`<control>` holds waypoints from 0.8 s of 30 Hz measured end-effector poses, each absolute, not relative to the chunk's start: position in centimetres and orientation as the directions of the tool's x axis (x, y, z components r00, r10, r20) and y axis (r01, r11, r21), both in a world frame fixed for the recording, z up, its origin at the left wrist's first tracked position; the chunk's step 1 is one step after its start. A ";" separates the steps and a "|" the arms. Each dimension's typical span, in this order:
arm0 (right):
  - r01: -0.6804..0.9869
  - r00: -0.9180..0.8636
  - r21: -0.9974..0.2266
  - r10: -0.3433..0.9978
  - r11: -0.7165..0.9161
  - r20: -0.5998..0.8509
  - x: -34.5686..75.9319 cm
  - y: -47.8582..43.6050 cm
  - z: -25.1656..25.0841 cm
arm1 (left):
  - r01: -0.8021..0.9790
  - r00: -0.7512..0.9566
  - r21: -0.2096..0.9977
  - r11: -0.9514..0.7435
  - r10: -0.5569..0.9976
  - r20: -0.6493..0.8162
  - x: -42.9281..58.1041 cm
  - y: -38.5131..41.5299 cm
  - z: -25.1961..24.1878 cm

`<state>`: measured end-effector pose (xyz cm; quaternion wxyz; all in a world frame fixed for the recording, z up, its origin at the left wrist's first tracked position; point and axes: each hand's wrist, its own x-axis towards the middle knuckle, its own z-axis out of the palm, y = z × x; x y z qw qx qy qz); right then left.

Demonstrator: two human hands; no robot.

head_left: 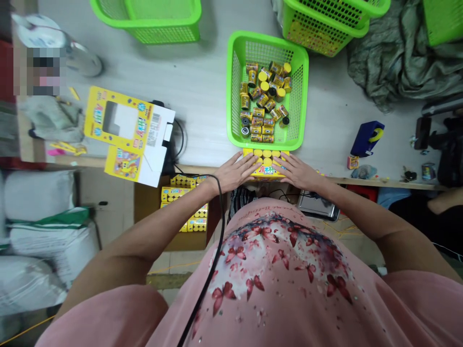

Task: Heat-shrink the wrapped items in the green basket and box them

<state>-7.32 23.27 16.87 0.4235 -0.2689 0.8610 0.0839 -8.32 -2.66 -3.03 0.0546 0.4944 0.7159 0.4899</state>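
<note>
A small yellow box (269, 170) printed with red characters sits at the table's front edge, several round yellow lids showing at its top. My left hand (237, 172) lies over its left end, fingers stretched across the top and thumb at the near side. Over the right end, my right hand (297, 172) holds it the same way. Just beyond the box, a green basket (231, 96) contains several small yellow canisters (267, 105) with yellow or black ends, lying and standing in a jumble.
A flattened yellow-and-white carton (154, 161) lies at left, overhanging the table edge. Below it, an open cardboard box (148, 207) has several filled yellow boxes. Green baskets (164, 29) stand at the back. A blue tape dispenser (361, 137) is at right. A black cable (221, 217) hangs before me.
</note>
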 end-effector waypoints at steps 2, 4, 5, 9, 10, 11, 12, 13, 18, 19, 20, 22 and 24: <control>-0.510 -0.497 -0.103 -0.391 0.854 -0.775 -6.9 23.6 17.0 | 0.658 -0.481 0.753 -0.019 0.759 0.439 -7.9 -2.5 -3.3; -0.484 -0.517 -0.104 -0.381 0.869 -0.767 -6.3 23.9 16.9 | 0.668 -0.480 0.743 -0.054 0.731 0.485 -7.4 -2.4 -3.7; -0.473 -0.531 -0.096 -0.370 0.876 -0.762 -6.1 23.8 16.8 | 0.681 -0.490 0.731 -0.054 0.708 0.508 -7.2 -2.3 -3.8; -0.407 -0.580 -0.027 -0.281 0.913 -0.764 -5.4 22.4 16.6 | 0.749 -0.556 0.663 0.017 0.561 0.614 -6.7 -1.8 -3.9; -0.383 -0.593 -0.012 -0.256 0.924 -0.763 -5.3 22.0 16.8 | 0.755 -0.565 0.655 0.030 0.536 0.627 -6.8 -1.7 -3.7; -0.360 -0.607 -0.004 -0.237 0.933 -0.759 -5.1 21.7 17.2 | 0.755 -0.575 0.655 0.046 0.527 0.626 -6.9 -1.6 -3.4; -0.332 -0.636 -0.002 -0.226 0.943 -0.738 -5.0 21.6 17.8 | 0.754 -0.580 0.655 0.054 0.521 0.626 -7.1 -1.5 -3.0; -0.279 -0.686 0.010 -0.192 0.960 -0.702 -4.8 22.0 18.5 | 0.752 -0.585 0.655 0.071 0.528 0.615 -7.3 -1.5 -2.4; 0.674 -0.736 -0.098 0.656 0.732 -0.165 -4.7 29.7 25.7 | 0.702 -0.655 0.706 0.094 0.475 0.588 -7.0 -0.6 2.6; 0.770 -0.637 -0.122 0.767 0.626 -0.079 -5.0 31.9 27.4 | 0.705 -0.634 0.708 0.044 0.486 0.601 -6.8 0.1 4.0; 0.824 -0.558 -0.134 0.829 0.550 -0.029 -5.3 34.2 29.1 | 0.713 -0.604 0.701 -0.016 0.496 0.624 -6.6 1.2 5.5; 0.898 -0.416 -0.155 0.909 0.411 0.000 -6.3 38.4 31.8 | 0.722 -0.544 0.677 -0.143 0.488 0.683 -6.5 4.5 8.7; 0.936 -0.308 -0.190 0.951 0.296 -0.039 -7.3 41.8 33.4 | 0.693 -0.530 0.675 -0.255 0.454 0.716 -7.1 9.3 11.8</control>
